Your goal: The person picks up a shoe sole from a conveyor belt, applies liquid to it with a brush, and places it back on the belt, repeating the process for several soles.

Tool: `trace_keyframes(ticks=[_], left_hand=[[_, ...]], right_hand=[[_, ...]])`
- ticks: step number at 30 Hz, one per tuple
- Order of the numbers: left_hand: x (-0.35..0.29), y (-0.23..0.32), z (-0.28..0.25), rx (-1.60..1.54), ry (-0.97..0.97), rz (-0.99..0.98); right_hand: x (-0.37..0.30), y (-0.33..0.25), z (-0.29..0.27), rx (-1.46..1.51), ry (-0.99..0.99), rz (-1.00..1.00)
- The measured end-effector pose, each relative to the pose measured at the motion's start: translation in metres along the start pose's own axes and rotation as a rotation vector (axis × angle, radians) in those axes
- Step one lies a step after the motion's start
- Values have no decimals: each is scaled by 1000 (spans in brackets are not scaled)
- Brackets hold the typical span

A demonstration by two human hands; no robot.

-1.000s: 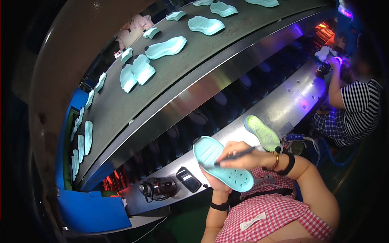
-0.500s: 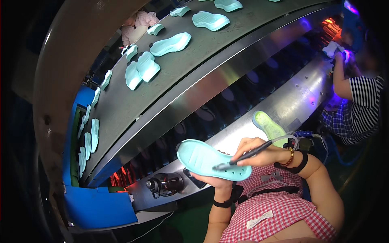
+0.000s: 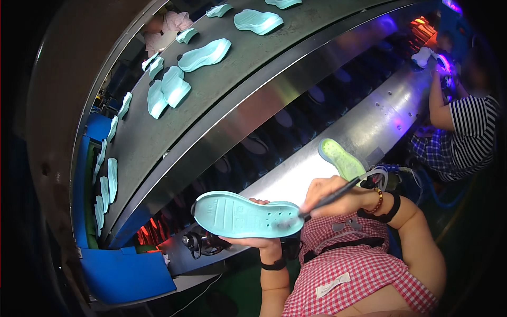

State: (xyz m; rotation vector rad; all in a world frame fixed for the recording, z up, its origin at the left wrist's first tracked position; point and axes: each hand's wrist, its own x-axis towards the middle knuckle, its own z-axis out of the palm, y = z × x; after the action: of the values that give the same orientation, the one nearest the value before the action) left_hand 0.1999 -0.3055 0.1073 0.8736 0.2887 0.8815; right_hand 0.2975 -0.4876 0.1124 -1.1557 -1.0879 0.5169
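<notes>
A turquoise shoe sole (image 3: 227, 214) rests in my left hand (image 3: 253, 241), whose palm and fingers support it from beneath and behind. Its recessed face, with ridges at one end and small holes at the other, is turned up toward me. My right hand (image 3: 323, 191) is closed around a black-handled brush (image 3: 343, 190), and a clear tube runs from the handle's back end. The blurred bristles are at the holed right end of the sole; whether they touch it I cannot tell. Beyond my right hand, a yellow-green sole (image 3: 340, 158) lies on the metal ledge.
Several turquoise soles (image 3: 205, 54) lie on the dark conveyor belt (image 3: 211, 95). A dark bottle (image 3: 203, 243) stands on the metal ledge (image 3: 388, 105). Blue panels (image 3: 124, 272) are at left. A person in a striped top (image 3: 472, 116) works at right; another person (image 3: 171, 26) is across the belt.
My left hand and the sole have moved left, and the sole lies more level in view. The brush has shifted from the sole's middle to its right end.
</notes>
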Motion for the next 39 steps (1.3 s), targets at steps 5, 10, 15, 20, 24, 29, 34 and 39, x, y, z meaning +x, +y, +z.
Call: trace_keyframes(ticks=[5, 10, 15, 20, 24, 29, 34, 39], left_hand=[[-3, 7, 4, -68, -129, -22], [-8, 10, 15, -173, 11, -232], [-26, -4, 1, -458, -326, -464], [-17, 3, -18, -113, -297, -652], [-4, 12, -19, -191, -519, -966], [-1, 19, -6, 29, -560, -1110], [0, 23, -7, 238, -581, -1155], [7, 39, -13, 341, -692, -1109]], right_hand=[[-5, 5, 3, 107, -168, 30], [-8, 14, 14, 487, 110, 319], [-10, 2, 19, 281, 41, 315], [-2, -15, -2, 38, -66, 277], [0, -17, -10, 69, -406, 10], [9, -25, -24, -131, -398, -46], [7, -34, -35, -60, -572, -25], [-4, -29, -45, -62, -535, -34]])
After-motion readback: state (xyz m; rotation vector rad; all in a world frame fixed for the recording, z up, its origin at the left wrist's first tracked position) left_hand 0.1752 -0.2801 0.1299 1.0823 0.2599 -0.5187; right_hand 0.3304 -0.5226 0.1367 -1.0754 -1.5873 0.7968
